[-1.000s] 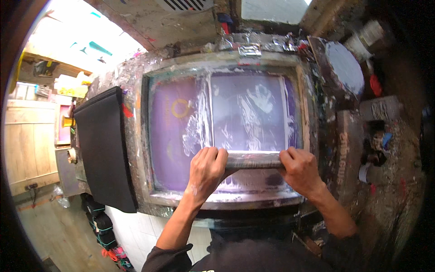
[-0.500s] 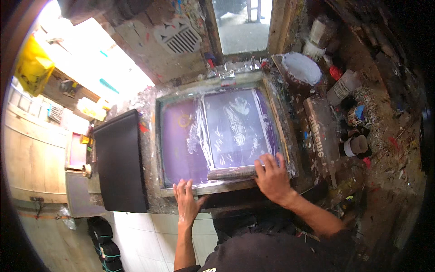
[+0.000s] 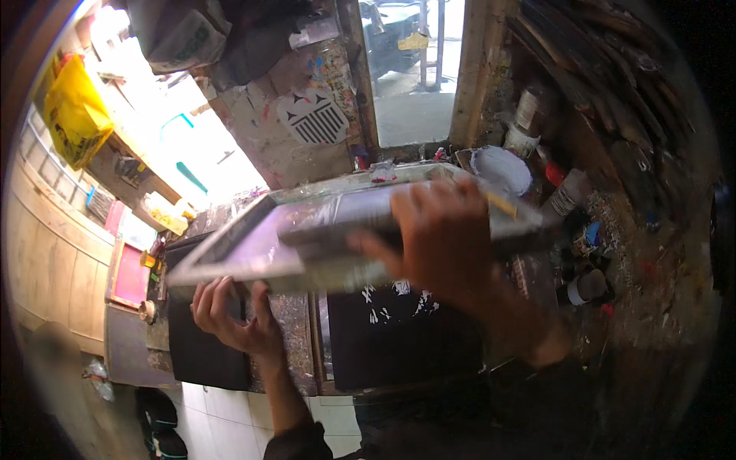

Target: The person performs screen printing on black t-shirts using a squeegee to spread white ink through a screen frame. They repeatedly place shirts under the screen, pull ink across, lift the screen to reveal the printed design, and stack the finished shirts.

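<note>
Purple wood-framed screen (image 3: pixel 310 212) raised toward bench's (image 3: pixel 287 349) near edge
Left hand (image 3: pixel 239 320) grips it; right hand (image 3: pixel 443 234) clasps dark bar (image 3: pixel 333 238) (blurred).

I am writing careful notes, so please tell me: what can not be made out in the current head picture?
In the head view:
Right hand: motion blur hides its exact finger placement on the dark bar, also blurred.
White print on black cloth: its upper part is hidden by the frame.
Black bundles: cut off by the lower edge.
</note>
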Motion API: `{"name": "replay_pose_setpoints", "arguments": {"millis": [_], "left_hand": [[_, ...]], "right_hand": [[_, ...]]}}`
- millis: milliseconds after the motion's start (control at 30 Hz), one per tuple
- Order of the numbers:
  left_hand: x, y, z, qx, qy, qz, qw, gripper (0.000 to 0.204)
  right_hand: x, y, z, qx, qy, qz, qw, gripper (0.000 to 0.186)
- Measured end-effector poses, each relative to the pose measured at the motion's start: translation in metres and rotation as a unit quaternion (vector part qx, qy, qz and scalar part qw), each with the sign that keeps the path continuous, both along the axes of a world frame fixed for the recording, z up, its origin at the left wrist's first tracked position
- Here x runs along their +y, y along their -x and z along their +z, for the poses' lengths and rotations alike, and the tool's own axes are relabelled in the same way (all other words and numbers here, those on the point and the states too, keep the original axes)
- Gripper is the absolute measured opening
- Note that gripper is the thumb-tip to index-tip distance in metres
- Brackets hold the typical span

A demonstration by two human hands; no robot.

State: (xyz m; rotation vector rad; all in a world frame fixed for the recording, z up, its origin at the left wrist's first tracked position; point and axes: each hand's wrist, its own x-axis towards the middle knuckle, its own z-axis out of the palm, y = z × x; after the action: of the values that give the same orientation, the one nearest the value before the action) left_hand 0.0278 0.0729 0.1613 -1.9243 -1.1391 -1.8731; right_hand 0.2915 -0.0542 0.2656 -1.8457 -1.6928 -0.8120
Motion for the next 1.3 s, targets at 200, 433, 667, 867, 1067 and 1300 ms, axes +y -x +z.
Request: {"name": "replay_pose_setpoints", "arguments": {"millis": [200, 433, 667, 867, 1067, 1300], "left_hand": [[0.126, -0.154, -0.125, 0.231, 0.191, -0.229, 0.926, 0.038], [0.199, -0.167, -0.161, 0.327, 0.208, -0.271, 0.881, 0.029], [0.128, 0.012, -0.088, -0.140, 0.334, -0.188, 0.913, 0.020], [0.060, 0.321, -0.075, -0.150, 0.141, 0.205, 0.957, 0.022], [0.058, 0.298, -0.031, 0.083, 0.223, 0.375, 0.896, 0.068], [-0.110, 0.050, -0.163, 0.556, 0.333, -0.251, 0.719, 0.086]], "right_hand": [[0.078, -0.049, 0.094, 0.084, 0.103, -0.023, 0.991, 0.066], [0.089, -0.061, 0.119, 0.139, 0.189, -0.060, 0.970, 0.074], [0.110, -0.092, 0.118, 0.123, 0.141, -0.030, 0.982, 0.082], [0.148, -0.102, 0.109, 0.154, 0.128, -0.034, 0.979, 0.082], [0.147, -0.088, 0.114, 0.149, 0.111, 0.009, 0.983, 0.083], [0.151, -0.085, 0.100, 0.100, 0.102, 0.044, 0.989, 0.079]]}}
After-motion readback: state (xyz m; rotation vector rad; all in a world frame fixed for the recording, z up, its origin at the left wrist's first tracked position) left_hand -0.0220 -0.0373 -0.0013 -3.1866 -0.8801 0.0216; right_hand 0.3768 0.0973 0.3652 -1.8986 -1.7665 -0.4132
